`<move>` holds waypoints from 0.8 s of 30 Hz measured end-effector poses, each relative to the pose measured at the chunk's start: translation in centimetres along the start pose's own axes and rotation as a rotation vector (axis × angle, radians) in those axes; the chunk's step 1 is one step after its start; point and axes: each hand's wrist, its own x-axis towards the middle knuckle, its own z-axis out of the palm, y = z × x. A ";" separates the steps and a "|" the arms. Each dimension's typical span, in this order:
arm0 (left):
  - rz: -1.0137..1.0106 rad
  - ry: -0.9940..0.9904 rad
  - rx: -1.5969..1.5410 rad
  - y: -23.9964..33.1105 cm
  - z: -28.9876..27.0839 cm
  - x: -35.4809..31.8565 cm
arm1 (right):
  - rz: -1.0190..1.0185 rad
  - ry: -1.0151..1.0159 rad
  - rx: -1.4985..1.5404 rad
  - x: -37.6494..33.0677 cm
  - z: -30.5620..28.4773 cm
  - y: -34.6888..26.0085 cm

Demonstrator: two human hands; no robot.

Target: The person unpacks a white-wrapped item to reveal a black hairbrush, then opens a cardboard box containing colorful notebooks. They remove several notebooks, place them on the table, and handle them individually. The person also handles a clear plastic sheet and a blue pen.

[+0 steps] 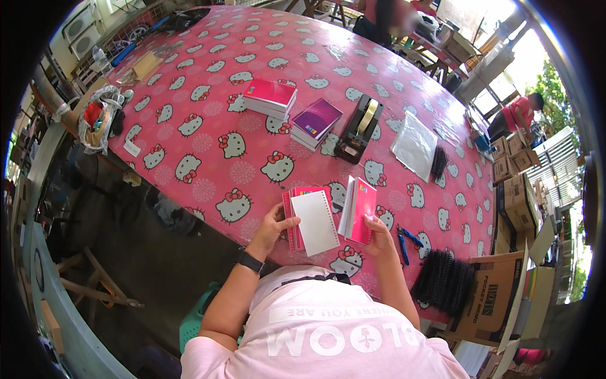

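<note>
My left hand [271, 228] is closed on a bundle of pink covers [288, 218]. A white card with punched holes along its edge [317, 224] lies on top, my thumb pressing its side. To the right, my right hand [380, 237] grips a small pink-covered pad [363, 211] tilted up on edge, white pages showing at its left side. The two bundles are slightly apart, just above the near edge of the table. Blue-handled cutting pliers [406, 245] lie right of my right hand.
The pink patterned table [208, 158] carries a red notepad stack [270, 95], a purple one [317, 120], a black tape dispenser [358, 129] and clear plastic bags [413, 146]. Black binding coils [444, 281] and a cardboard box [492, 297] stand near right. People work beyond.
</note>
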 end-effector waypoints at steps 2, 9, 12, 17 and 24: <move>0.061 0.032 0.067 -0.4 0.1 0.3 | 0.021 -0.026 0.003 0.2 0.1 -0.1; 0.138 0.171 0.247 -1.1 0.6 0.9 | 0.042 0.110 -0.298 1.6 2.3 1.7; 0.033 0.081 0.015 -0.3 0.3 0.4 | 0.076 0.165 -0.298 1.1 2.7 1.2; 0.148 0.150 0.190 -1.2 0.5 0.9 | 0.137 0.107 -0.104 1.4 0.4 1.5; 0.203 0.193 0.320 -2.7 -0.4 2.0 | 0.005 0.119 -0.350 1.6 2.6 2.0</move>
